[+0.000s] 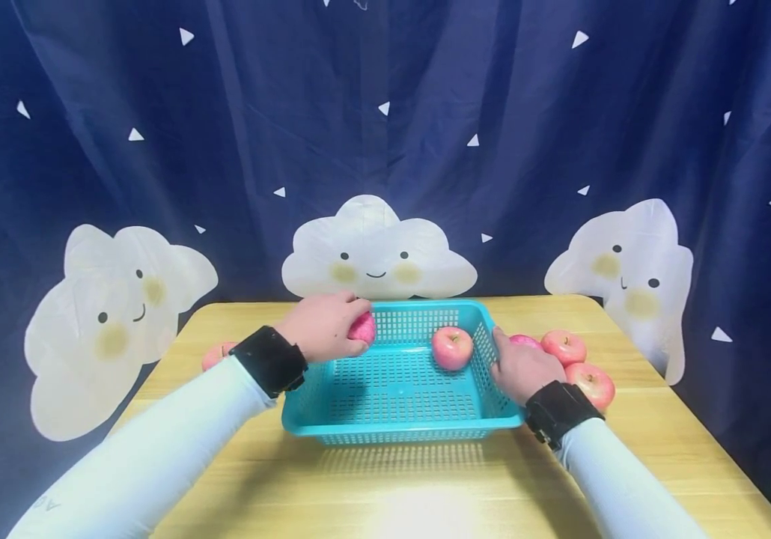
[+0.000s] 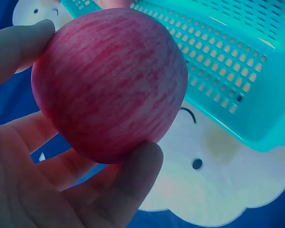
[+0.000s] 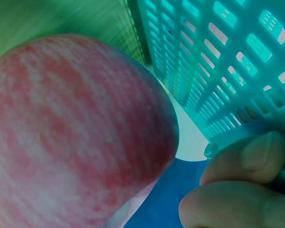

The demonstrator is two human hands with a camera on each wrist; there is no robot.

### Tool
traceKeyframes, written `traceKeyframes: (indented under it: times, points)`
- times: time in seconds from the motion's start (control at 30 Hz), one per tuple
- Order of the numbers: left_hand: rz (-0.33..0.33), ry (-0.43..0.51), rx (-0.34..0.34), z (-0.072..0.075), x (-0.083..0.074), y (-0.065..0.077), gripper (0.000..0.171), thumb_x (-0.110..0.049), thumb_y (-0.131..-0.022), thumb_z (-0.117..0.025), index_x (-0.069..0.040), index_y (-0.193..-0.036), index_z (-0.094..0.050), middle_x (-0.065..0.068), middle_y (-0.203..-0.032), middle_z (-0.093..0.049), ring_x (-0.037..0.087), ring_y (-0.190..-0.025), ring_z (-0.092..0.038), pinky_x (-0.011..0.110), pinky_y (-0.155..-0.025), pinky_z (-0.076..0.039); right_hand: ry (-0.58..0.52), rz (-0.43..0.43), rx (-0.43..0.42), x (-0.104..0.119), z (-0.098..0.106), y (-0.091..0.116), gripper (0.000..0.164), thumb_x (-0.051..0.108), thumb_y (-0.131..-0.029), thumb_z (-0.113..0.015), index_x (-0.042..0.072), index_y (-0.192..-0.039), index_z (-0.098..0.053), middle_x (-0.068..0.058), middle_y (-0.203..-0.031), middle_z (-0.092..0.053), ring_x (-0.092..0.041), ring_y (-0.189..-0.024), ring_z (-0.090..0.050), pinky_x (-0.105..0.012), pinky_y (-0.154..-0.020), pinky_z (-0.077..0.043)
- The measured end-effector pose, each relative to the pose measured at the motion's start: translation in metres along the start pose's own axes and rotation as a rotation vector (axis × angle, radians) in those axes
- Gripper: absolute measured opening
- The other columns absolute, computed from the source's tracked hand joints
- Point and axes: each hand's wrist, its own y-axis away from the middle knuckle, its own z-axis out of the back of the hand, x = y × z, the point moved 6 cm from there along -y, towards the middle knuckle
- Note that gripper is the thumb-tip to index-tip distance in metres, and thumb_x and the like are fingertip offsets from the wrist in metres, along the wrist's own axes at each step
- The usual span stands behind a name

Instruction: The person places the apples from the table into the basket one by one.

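Observation:
My left hand (image 1: 323, 328) grips a red-pink apple (image 2: 109, 85) between thumb and fingers, over the left side of the turquoise plastic basket (image 1: 399, 428). In the left wrist view the apple is clear of the basket's perforated wall. On the basket's right side, my right hand (image 1: 525, 367) holds the rim, its thumb lying along the top edge. Fingertips (image 3: 237, 204) show close to the wall in the right wrist view, partly cut off. Beside that hand, outside the basket, is another apple (image 3: 80, 133). One apple (image 1: 453, 349) sits inside the basket, towards its right.
Two more apples, a rear one (image 1: 564, 346) and a nearer one (image 1: 590, 385), stand on the wooden table (image 1: 331, 494) to the right. Left of the basket, an apple (image 1: 215, 355) is partly hidden by my left wrist. A dark blue curtain (image 1: 385, 150) hangs behind the table.

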Motion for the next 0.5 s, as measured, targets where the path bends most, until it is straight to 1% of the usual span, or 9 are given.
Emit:
traceKeyframes:
  times: [0.13, 0.3, 0.4, 0.5]
  points:
    - [-0.028, -0.021, 0.01, -0.004, -0.014, -0.01, 0.055, -0.043, -0.084, -0.075, -0.017, -0.131, -0.062, 0.001, -0.108, -0.059, 0.021, -0.091, -0.057, 0.037, -0.077, -0.052, 0.004, 0.002, -0.007, 0.0, 0.0, 0.0, 0.064, 0.025, -0.096, -0.055, 0.002, -0.154, -0.038, -0.024, -0.11, -0.07, -0.041, -0.088, -0.069, -0.055, -0.063, -0.056]
    - [-0.061, -0.066, 0.007, -0.008, -0.029, -0.021, 0.055, -0.046, -0.083, -0.074, -0.02, -0.13, -0.063, 0.0, -0.104, -0.058, 0.019, -0.087, -0.058, 0.035, -0.072, -0.052, 0.007, 0.001, -0.015, 0.0, -0.001, 0.001, 0.064, 0.025, -0.096, -0.055, 0.003, -0.154, -0.039, -0.025, -0.112, -0.07, -0.041, -0.089, -0.069, -0.055, -0.064, -0.056]
    - [-0.08, -0.09, 0.02, -0.01, -0.039, -0.025, 0.054, -0.047, -0.083, -0.074, -0.02, -0.129, -0.063, 0.0, -0.102, -0.058, 0.018, -0.085, -0.058, 0.034, -0.07, -0.052, 0.008, -0.003, -0.013, 0.0, -0.001, 0.001, 0.064, 0.025, -0.096, -0.054, 0.003, -0.154, -0.039, -0.025, -0.114, -0.069, -0.041, -0.09, -0.069, -0.055, -0.064, -0.056]
    - [-0.098, -0.117, 0.044, -0.015, -0.049, -0.03, 0.056, -0.049, -0.084, -0.073, -0.021, -0.132, -0.062, -0.001, -0.103, -0.058, 0.016, -0.086, -0.057, 0.031, -0.07, -0.05, 0.01, -0.014, -0.007, -0.001, -0.001, 0.0, 0.064, 0.025, -0.097, -0.054, 0.004, -0.155, -0.038, -0.025, -0.115, -0.069, -0.041, -0.091, -0.069, -0.055, -0.065, -0.056]
